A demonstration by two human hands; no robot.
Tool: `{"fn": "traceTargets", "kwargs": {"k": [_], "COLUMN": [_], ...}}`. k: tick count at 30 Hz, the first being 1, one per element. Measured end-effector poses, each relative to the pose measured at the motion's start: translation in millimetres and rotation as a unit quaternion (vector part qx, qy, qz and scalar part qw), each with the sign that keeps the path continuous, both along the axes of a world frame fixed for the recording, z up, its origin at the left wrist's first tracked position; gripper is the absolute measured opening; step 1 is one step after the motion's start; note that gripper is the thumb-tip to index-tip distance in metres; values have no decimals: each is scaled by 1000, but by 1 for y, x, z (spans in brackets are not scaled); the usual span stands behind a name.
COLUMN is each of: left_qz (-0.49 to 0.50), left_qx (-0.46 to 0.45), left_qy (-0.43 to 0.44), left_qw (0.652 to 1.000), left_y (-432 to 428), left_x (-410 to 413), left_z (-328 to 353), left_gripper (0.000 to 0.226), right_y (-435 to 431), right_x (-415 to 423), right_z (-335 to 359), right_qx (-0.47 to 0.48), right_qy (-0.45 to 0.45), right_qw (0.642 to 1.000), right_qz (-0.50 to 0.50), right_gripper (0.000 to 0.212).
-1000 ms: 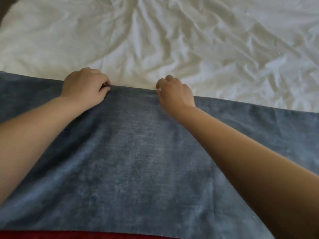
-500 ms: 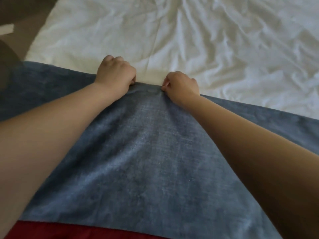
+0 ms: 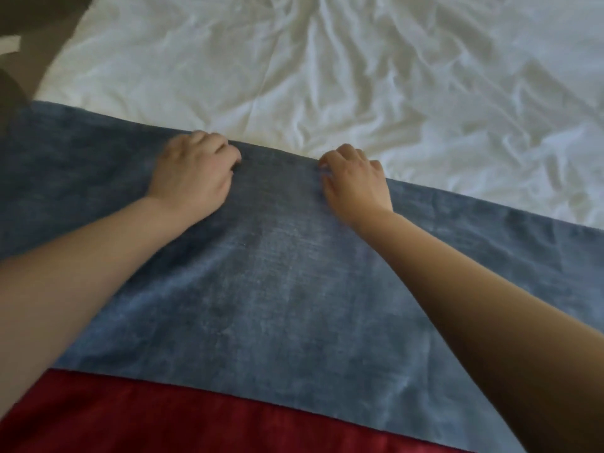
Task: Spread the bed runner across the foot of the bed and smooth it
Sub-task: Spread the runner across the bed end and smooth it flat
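wrinkled white sheet (image 3: 359, 76) beyond, bed runner (image 3: 277, 289) flat along its near edge, left hand (image 3: 196, 173) and right hand (image 3: 354, 183) gripping runner's far hem, could skew if tugged unevenly.

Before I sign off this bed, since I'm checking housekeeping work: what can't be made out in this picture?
1. Bed runner ends: cut off by the head view's left and right edges.
2. Left hand and right hand: fingertips curled at the runner's far edge, hidden by the hands themselves; grip unclear.
3. Red fabric: cut off by the bottom edge; unidentifiable.
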State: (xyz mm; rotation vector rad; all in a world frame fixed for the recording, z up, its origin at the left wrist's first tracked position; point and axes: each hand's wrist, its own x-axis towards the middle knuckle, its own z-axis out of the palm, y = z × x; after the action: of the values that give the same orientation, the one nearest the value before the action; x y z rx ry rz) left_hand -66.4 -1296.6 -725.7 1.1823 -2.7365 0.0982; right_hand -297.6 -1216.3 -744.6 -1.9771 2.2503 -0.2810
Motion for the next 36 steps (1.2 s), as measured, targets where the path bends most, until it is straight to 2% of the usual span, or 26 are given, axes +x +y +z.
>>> {"fn": "traceTargets", "kwargs": {"k": [6, 13, 18, 21, 24, 31, 36], "left_qz": [-7, -26, -46, -53, -54, -132, -153], "left_qx": [45, 144, 180, 197, 200, 198, 114], "left_qy": [39, 31, 49, 32, 28, -26, -63], "left_qw": [998, 989, 981, 978, 978, 971, 980], "left_y": [117, 278, 372, 418, 461, 517, 526], "left_x": [-63, -118, -135, -135, -134, -145, -155], "left_z": [12, 7, 3, 0, 2, 3, -3], "left_gripper": [23, 25, 21, 25, 28, 41, 22], "right_y": [81, 239, 341, 393, 438, 509, 517], "right_x": [-49, -57, -71, -79, -81, -76, -84], "right_z": [21, 20, 13, 12, 15, 15, 12], "right_qx": [10, 48, 78, 95, 88, 69, 37], "right_qy": [12, -19, -20, -26, -34, -34, -20], "right_qw": [1000, 998, 997, 995, 995, 994, 989], "right_qz": [-14, 22, 2, 5, 8, 73, 138], "right_gripper": [27, 26, 28, 29, 29, 33, 24]}}
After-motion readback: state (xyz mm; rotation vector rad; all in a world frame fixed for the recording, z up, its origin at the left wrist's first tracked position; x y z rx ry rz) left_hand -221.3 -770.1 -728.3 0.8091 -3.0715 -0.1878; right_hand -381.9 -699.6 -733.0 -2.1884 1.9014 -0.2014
